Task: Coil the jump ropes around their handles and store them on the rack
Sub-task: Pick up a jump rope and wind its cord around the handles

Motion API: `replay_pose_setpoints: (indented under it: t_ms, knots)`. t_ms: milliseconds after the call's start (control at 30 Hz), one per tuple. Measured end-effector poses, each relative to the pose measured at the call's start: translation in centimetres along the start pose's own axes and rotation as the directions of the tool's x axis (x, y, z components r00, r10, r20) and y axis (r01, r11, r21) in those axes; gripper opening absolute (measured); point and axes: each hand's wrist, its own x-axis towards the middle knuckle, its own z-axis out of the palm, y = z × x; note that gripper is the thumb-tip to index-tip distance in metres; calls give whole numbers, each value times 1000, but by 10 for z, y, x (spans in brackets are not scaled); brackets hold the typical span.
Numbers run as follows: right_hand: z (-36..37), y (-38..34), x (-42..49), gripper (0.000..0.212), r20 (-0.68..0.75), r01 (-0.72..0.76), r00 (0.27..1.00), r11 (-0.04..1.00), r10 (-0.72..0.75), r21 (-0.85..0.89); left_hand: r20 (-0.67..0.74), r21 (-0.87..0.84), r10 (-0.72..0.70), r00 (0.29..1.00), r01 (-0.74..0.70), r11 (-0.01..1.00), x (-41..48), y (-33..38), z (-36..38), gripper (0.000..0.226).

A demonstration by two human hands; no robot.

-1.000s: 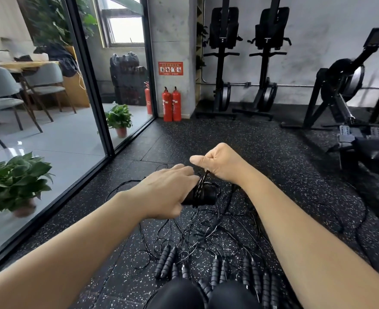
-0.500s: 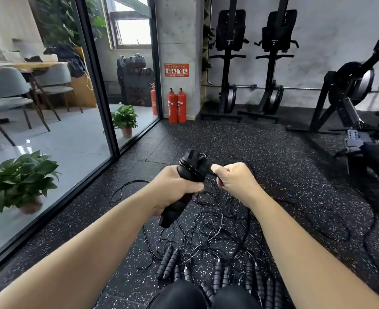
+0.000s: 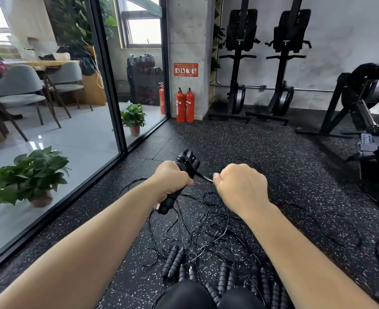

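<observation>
one view only, from the head camera, looking down over two bare forearms at a gym floor.

the left hand [image 3: 171,181] is wrapped in a full fist around a pair of black jump rope handles [image 3: 179,179], held together and tilted so their top end points up and away. several turns of thin black cord [image 3: 187,162] already circle the upper part of the handles. the right hand [image 3: 240,186] pinches the free cord [image 3: 204,176] between thumb and curled fingers, just beside the handles, with the cord stretched taut between the two hands.

judged from this, the task is at an early stage: one rope is partly coiled, and nothing is stored. no rack can be made out in this view.

below the hands, a loose tangle of ropes [image 3: 206,226] lies in overlapping loops on the floor. near the bottom edge, several more handles [image 3: 174,260] lie side by side; their exact number is hard to tell. all of these look uncoiled.

the handles look like ridged, matte foam grips, cylindrical. the cord is slim, glossy and springy looking, likely coated wire. the rubber floor [image 3: 273,157] is black, speckled white and grainy. a glass wall [image 3: 50,134] stands to the left, smooth and reflective.
</observation>
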Motion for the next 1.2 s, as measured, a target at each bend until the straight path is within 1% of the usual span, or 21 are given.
replay_pose_setpoints:
  t_ms: [33, 100, 133, 200, 233, 300, 400, 433, 467, 567, 633, 700, 767, 867, 900, 933, 967, 1033, 1100, 1133, 1200]
  knots:
    - [-4, -7, -2, 34, -2, 42, 999, 999, -42, -32, -34, 117, 38, 999, -34, 993, 1, 2, 2, 14]
    - [-13, -22, -5, 24, 6, 134, 991, 987, -133, -85, -69, 350, 132, 989, -100, 932, 0, 5, 7, 17]
    - [-17, -28, -5, 22, 21, 174, 985, 979, -173, -105, -66, 448, 173, 983, -126, 885, -3, 7, 11, 20]
    - [-27, -35, 0, 21, 67, 238, 971, 963, -231, -127, -17, 591, 249, 968, -191, 783, -9, 9, 16, 12]
    - [-32, -36, 3, 21, 90, 260, 964, 957, -250, -128, 18, 635, 287, 958, -232, 737, -13, 10, 18, 9]
    - [-41, -34, 13, 23, 133, 286, 953, 951, -271, -113, 116, 713, 346, 931, -320, 624, -20, 11, 18, 12]
    - [-41, -26, 30, 39, 224, 317, 928, 946, -297, -61, 344, 799, 354, 870, -469, 377, -30, 12, 21, 24]
    - [-38, -22, 35, 42, 242, 325, 920, 945, -309, -29, 392, 789, 365, 845, -512, 339, -32, 11, 22, 22]
    - [-35, -18, 39, 43, 250, 326, 915, 945, -318, 8, 421, 773, 380, 824, -545, 326, -32, 9, 22, 18]
    - [-23, 0, 46, 51, 236, 255, 928, 954, -287, 156, 467, 679, 466, 751, -642, 356, -31, 6, 17, 16]
    - [-12, 12, 47, 55, 251, 151, 936, 927, -245, 343, 505, 597, 493, 708, -699, 393, -29, 5, 13, 13]
    - [-1, 22, 47, 57, 298, 14, 928, 819, -225, 573, 533, 518, 492, 688, -725, 454, -29, 6, 11, 16]
    - [9, 28, 43, 52, 346, -124, 915, 672, -206, 730, 549, 450, 489, 677, -733, 510, -31, 9, 10, 20]
    - [24, 37, 36, 36, 425, -279, 881, 497, -208, 822, 575, 324, 474, 666, -718, 616, -31, 12, 9, 19]
    - [29, 38, 34, 36, 448, -316, 864, 445, -229, 838, 587, 288, 465, 663, -707, 645, -32, 13, 9, 19]
    - [34, 40, 31, 36, 457, -339, 853, 397, -253, 853, 593, 259, 457, 662, -695, 671, -31, 13, 8, 19]
    - [37, 41, 28, 32, 445, -340, 857, 361, -262, 868, 594, 231, 451, 666, -678, 698, -30, 14, 7, 19]
    - [43, 42, 23, 24, 408, -328, 889, 333, -209, 884, 584, 142, 431, 688, -609, 781, -27, 12, 2, 28]
    - [46, 40, 16, 34, 377, -330, 920, 302, -111, 894, 557, 1, 396, 730, -478, 879, -21, 7, -3, 41]
    - [47, 38, 12, 37, 369, -339, 926, 261, -76, 904, 539, -71, 379, 752, -408, 910, -18, 4, -5, 45]
    - [48, 36, 7, 36, 368, -358, 929, 148, -43, 922, 512, -181, 348, 785, -297, 938, -12, -2, -6, 47]
